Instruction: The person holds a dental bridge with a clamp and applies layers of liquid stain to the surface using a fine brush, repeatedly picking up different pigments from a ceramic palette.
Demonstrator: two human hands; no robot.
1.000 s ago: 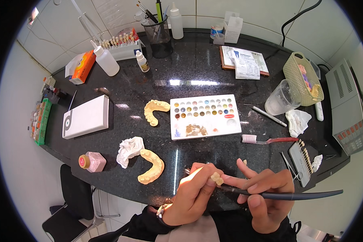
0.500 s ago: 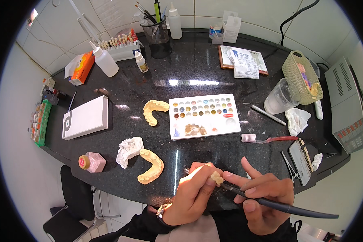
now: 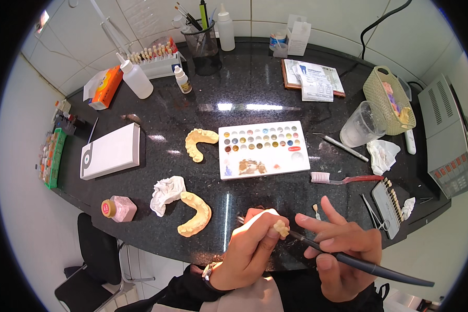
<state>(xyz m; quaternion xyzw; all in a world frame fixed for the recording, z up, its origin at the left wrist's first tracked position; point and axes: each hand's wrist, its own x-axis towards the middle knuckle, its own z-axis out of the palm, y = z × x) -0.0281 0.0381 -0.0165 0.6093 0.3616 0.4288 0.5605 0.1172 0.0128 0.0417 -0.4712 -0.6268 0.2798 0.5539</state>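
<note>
Near the table's front edge, my left hand (image 3: 252,247) is closed, pinching a small cream-coloured dental crown piece (image 3: 281,228) between thumb and forefinger. A slim metallic end (image 3: 240,220) pokes out behind that hand; the rest of it is hidden. My right hand (image 3: 348,252) grips a dark tapered brush (image 3: 366,266), its thin tip touching or nearly touching the crown piece. The right forefinger is raised off the brush. Beyond it lies a small tooth-shaped shade tab (image 3: 315,209). A white palette (image 3: 268,171) with several colour wells lies ahead of both hands.
Two plaster dental arches (image 3: 195,221) (image 3: 195,145) lie left of the palette, beside a crumpled tissue (image 3: 166,195). To the right are a toothbrush (image 3: 343,179), a pen-like tool (image 3: 346,148), a plastic cup (image 3: 358,130), scissor-like forceps (image 3: 382,221) and a shade guide (image 3: 386,208).
My right hand has shifted slightly right, with its forefinger lifted farther from the crown piece. The shade tab behind it now shows. My left hand has barely moved.
</note>
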